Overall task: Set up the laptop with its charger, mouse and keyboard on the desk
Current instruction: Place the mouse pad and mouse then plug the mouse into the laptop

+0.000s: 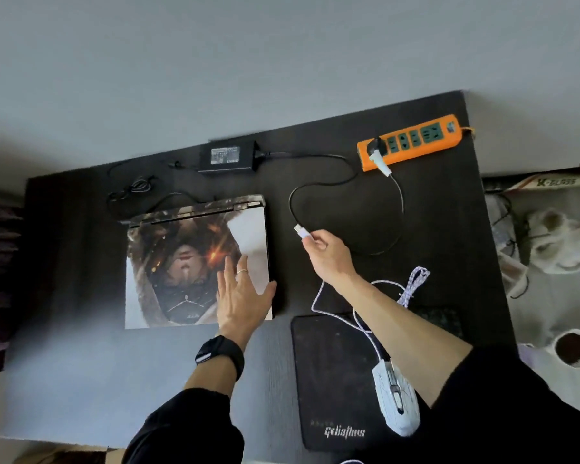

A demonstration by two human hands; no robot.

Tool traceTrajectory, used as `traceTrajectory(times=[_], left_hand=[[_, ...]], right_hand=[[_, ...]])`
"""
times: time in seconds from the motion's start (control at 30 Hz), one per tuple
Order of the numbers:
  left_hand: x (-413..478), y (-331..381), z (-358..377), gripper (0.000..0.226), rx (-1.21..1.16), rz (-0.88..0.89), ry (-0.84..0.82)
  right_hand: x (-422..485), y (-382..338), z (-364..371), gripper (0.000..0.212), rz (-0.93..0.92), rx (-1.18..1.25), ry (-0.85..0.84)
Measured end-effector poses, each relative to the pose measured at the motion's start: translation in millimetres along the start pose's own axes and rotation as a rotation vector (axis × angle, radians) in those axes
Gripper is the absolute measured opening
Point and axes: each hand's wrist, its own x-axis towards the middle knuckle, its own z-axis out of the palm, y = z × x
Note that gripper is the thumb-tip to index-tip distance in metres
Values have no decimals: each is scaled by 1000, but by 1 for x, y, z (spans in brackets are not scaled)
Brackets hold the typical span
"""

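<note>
A closed laptop (181, 259) with a printed picture on its lid lies on the dark desk (81, 363). My left hand (243, 294) rests flat on the lid's near right corner, fingers spread. My right hand (327, 252) pinches the white USB plug (301, 231) of the mouse cable, just right of the laptop's right edge. The white mouse (397, 396) sits on a black mouse pad (332, 380), its braided cable (412, 286) looping behind my forearm. The black charger brick (227, 157) lies behind the laptop, its cable running to an orange power strip (412, 140). No keyboard is in view.
The power strip at the back right holds a black plug and a white plug (380, 160). A tangle of thin black cable (131, 187) lies at the back left. Right of the desk are white cloth items and a bag (556, 242). A grey wall stands behind.
</note>
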Motion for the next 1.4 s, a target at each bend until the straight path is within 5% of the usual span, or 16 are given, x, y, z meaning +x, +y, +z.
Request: traceTrajectory(times=[0.43,0.63,0.9,1.4], left_hand=[[53,31,17,83,201,-39,114],[52,25,10,85,256,4,67],[50,25,6,83,277,19,59],[50,23,-4,83,303,68,-51]], right_hand=[[26,34,8,17,-216,-50,-118],[29,23,13,26,-97,-242,-340],[33,14,14,24,-32,-200,-474],[56,-14,12,27,5,-451,-576]])
